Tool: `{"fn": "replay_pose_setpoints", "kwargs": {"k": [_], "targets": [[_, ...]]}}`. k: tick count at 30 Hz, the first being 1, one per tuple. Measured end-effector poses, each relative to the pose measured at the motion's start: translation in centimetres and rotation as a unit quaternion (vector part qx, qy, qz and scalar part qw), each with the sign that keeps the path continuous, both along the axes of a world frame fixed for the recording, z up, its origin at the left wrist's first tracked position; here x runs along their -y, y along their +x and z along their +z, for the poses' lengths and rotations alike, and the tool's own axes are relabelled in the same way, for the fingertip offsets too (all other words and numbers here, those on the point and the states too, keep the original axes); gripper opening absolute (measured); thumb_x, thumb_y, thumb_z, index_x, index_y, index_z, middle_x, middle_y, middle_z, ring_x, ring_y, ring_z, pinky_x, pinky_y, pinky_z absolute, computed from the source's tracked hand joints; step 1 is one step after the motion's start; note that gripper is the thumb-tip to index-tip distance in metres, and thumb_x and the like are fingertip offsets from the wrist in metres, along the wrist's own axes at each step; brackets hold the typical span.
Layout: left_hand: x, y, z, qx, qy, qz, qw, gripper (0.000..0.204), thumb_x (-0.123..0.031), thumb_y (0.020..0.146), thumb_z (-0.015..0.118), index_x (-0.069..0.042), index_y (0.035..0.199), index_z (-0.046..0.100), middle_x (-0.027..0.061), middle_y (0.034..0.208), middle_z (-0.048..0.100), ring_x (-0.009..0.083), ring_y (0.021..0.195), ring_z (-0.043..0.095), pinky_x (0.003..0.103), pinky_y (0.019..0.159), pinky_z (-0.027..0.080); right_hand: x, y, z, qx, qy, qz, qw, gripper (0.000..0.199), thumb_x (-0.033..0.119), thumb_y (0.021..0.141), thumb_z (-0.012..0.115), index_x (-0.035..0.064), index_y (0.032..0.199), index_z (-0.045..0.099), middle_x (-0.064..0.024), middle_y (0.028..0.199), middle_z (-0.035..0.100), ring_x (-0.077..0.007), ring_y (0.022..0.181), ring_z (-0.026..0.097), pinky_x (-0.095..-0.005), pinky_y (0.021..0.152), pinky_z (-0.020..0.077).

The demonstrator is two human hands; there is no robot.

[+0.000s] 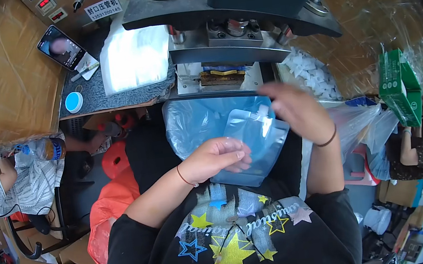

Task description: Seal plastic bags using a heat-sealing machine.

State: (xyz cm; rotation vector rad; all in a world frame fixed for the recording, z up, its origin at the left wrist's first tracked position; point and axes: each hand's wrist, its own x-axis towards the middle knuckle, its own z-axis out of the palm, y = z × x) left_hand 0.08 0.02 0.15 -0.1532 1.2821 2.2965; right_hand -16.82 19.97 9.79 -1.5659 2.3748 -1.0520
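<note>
A clear plastic pouch with a spout point(255, 139) lies tilted over a bin lined with a bluish bag point(181, 128), its spout toward the press. Over the pouch's left side is my left hand point(214, 159). Its thumb points right; the other fingers are smeared, and whether they grip the pouch cannot be made out. To the right of the spout, my right hand point(302, 112) is raised with its fingers bent leftward and blurred by motion. Any small thing in it is hidden.
A metal press point(233, 35) stands ahead above the bin. White scraps point(310, 73) are heaped on its right. On the left ledge are a stack of clear sheets point(135, 62), a phone point(61, 47) and a round blue-lidded tub point(74, 102). Other people sit at both sides.
</note>
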Motion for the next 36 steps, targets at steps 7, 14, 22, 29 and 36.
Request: {"fn": "replay_pose_setpoints", "kwargs": {"k": [7, 14, 22, 29, 36], "targets": [[2.9, -2.9, -0.6, 0.022, 0.001, 0.059, 0.998, 0.028, -0.011, 0.096, 0.063, -0.002, 0.122, 0.061, 0.0134, 0.113, 0.070, 0.0243, 0.101, 0.072, 0.035, 0.084, 0.058, -3.9, -7.8, -4.9, -0.173, 0.242, -0.310, 0.903, 0.035, 0.012, 0.086, 0.067, 0.0109, 0.120, 0.062, -0.0172, 0.115, 0.062, -0.0406, 0.100, 0.062, -0.0470, 0.081, 0.0521], [4.9, -5.6, -0.4, 0.017, 0.049, 0.151, 0.987, 0.028, -0.005, 0.092, 0.065, 0.001, 0.119, 0.062, 0.0130, 0.109, 0.069, 0.0210, 0.097, 0.069, 0.036, 0.083, 0.060, -2.8, -7.0, -5.7, -0.187, 0.105, -0.278, 0.936, 0.034, 0.007, 0.081, 0.070, 0.0082, 0.115, 0.065, -0.0141, 0.111, 0.064, -0.0381, 0.101, 0.061, -0.0451, 0.085, 0.0504], [12.8, -6.3, 0.0, -0.336, -0.687, 0.441, 0.469, 0.062, -0.021, 0.086, 0.075, 0.002, 0.133, 0.042, 0.0287, 0.129, 0.047, 0.0394, 0.118, 0.052, 0.047, 0.103, 0.042, -4.1, -7.6, -7.0, -0.186, 0.106, -0.263, 0.941, 0.034, 0.007, 0.082, 0.070, 0.0063, 0.116, 0.066, -0.0146, 0.111, 0.067, -0.0369, 0.103, 0.061, -0.0432, 0.088, 0.0495], [13.3, -0.6, 0.3, -0.321, -0.826, 0.133, 0.443, 0.041, -0.021, 0.092, 0.065, -0.003, 0.128, 0.058, 0.0187, 0.131, 0.058, 0.0376, 0.122, 0.055, 0.050, 0.100, 0.043, -4.9, -7.1, -7.2, -0.232, 0.013, -0.335, 0.913, 0.021, 0.010, 0.091, 0.065, 0.0010, 0.109, 0.064, -0.0157, 0.102, 0.065, -0.0335, 0.089, 0.063, -0.0388, 0.080, 0.0502], [9.4, 0.6, 0.4, -0.173, -0.396, 0.307, 0.848, 0.013, -0.010, 0.093, 0.068, 0.002, 0.093, 0.070, 0.0015, 0.083, 0.069, 0.0041, 0.076, 0.060, 0.024, 0.069, 0.050, -0.9, -2.1, -4.7, -0.071, -0.089, -0.245, 0.963, 0.016, 0.012, 0.098, 0.057, 0.0001, 0.106, 0.063, -0.0108, 0.094, 0.062, -0.0227, 0.082, 0.059, -0.0318, 0.075, 0.0479]]}}
